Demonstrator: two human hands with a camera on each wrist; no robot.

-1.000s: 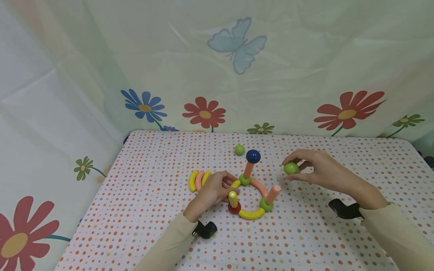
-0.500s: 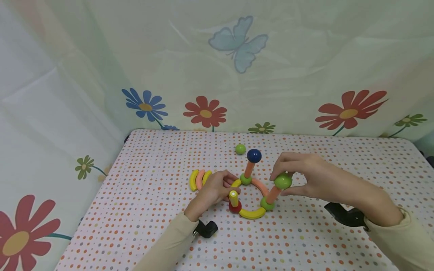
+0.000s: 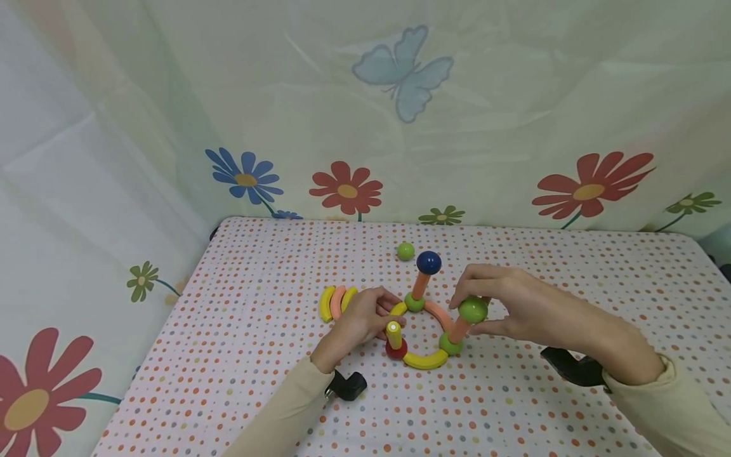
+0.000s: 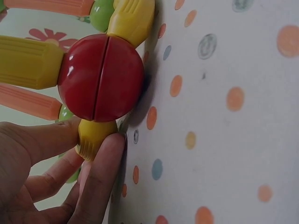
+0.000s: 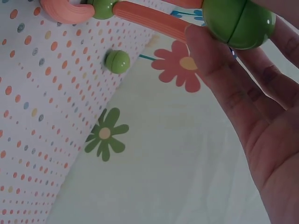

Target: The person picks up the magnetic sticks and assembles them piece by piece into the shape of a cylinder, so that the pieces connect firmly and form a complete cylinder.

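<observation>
A ring of curved yellow and orange toy pieces, joined by balls, lies on the dotted cloth. My left hand (image 3: 365,314) pinches a yellow curved piece (image 4: 96,135) of it between thumb and fingers, beside the red ball (image 4: 100,77). On the ring's right side, my right hand (image 3: 516,301) grips a green ball (image 3: 473,310) that sits at the top end of an orange rod (image 3: 459,329). That rod leans outward from another green ball (image 3: 450,343). A blue ball (image 3: 429,262) tops the rear rod, while the yellow rod (image 3: 394,335) at front left has a bare upper end.
Behind the ring lies a loose green ball (image 3: 406,251). Several curved pieces (image 3: 338,303) rest side by side left of the left hand. A flowered curtain (image 3: 485,127) hangs along the table's back edge. Black wrist mounts (image 3: 349,386) stick out below both hands.
My right hand has carried the green ball leftward onto the top of the right orange rod, then eased slightly down with it. The left hand stays on the ring.
</observation>
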